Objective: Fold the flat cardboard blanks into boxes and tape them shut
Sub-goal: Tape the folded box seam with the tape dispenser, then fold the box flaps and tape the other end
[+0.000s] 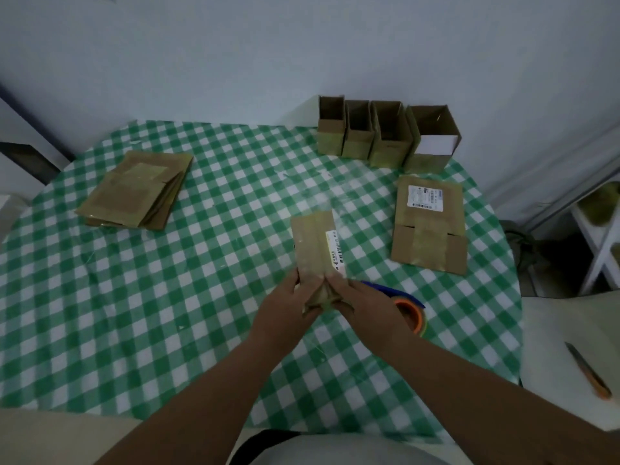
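Right now both hands are meeting at the near end of a half-folded cardboard box (314, 244) held over the middle of the green checked tablecloth (141, 297). Left hand (285, 302) is gripping the box's near left edge, fingers curling round it; right hand (360, 305) is pinching the near end flaps, thumb on top. Box is pointing away from the person, a white barcode label (336, 251) showing on its right side, old tape covering its top face. Tape roll (411, 315) with orange core is lying just beside the right hand, partly hidden by the wrist. Stack of flat blanks (136, 189) is sitting at far left of the table. One more flat blank (429, 224) with a shipping label is lying at right, apart from the held box. Four upright open boxes (385, 134) are standing in a row at the far edge, touching each other. Knife (588, 370) with orange handle is lying on a pale surface off to the right.
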